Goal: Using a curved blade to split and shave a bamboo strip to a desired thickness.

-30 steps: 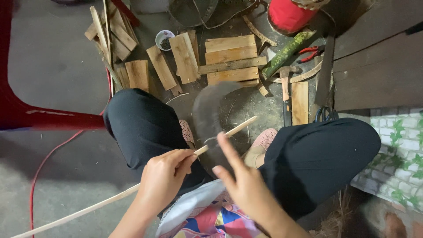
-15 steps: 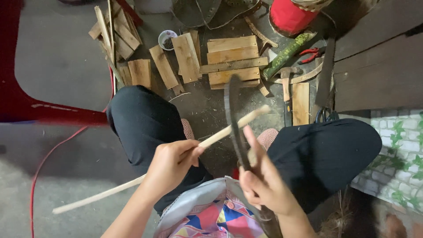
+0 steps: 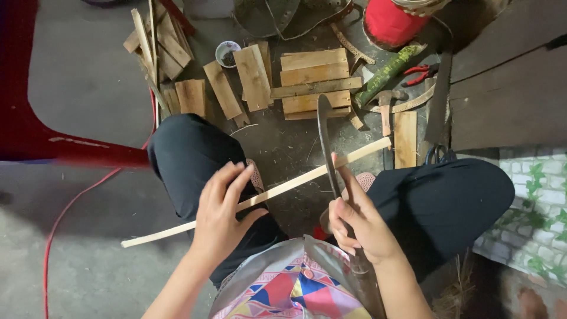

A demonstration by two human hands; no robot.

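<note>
Long thin pale wooden strip [image 3: 260, 198] lies across lap, 8-to-2 o'clock. Left hand [image 3: 220, 214] pinches its middle. Right hand [image 3: 360, 227] clenches handle of dark curved machete [image 3: 328, 147], edge touching strip. Strip looks light, springy, splintery; best gripped mid-length, clear of blade.

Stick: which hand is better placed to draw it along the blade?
Left. The left hand grips the stick mid-length and looks free to slide it; the right hand holds the knife.
</note>
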